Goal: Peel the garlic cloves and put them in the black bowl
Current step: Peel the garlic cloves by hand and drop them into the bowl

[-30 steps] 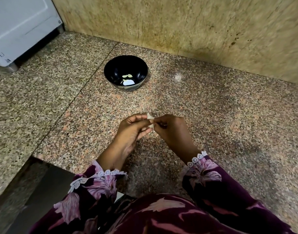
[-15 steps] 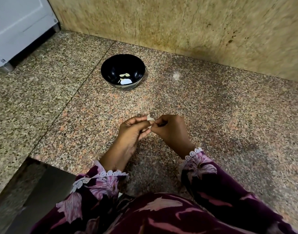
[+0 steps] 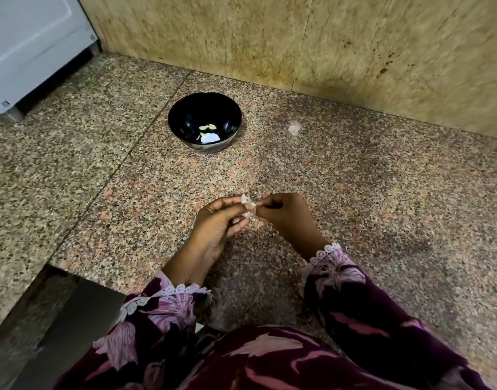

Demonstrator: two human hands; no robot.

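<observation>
White appliance point(image 3: 30, 49): stood at the far left on the tabletop point(image 3: 382, 192), raised on short feet, only its lower corner in view.

Tabletop: speckled pink-grey granite, with a seam line running diagonally from the wall toward the near left edge.

Black bowl point(image 3: 204, 121): sat on the tabletop to the right of the seam, near the wall and well apart from the hands. Several pale peeled garlic cloves point(image 3: 208, 126) lay at its bottom, beside a bright glare spot.

Left hand point(image 3: 217, 220): held above the tabletop at centre, thumb and fingers curled, pinching a garlic clove point(image 3: 247, 206) at its fingertips.

Garlic clove: small and whitish, with papery skin partly loose, held between the two hands just above the granite.

Right hand point(image 3: 288, 215): met the left one at the clove, fingers curled in, thumb and forefinger pinching the skin on the clove's right side.

Sleeves point(image 3: 348, 291): dark maroon with pink flowers and white lace cuffs, covering both wrists.

Wall point(image 3: 298, 38): beige stone panels behind the tabletop, with dark specks at the right.
</observation>
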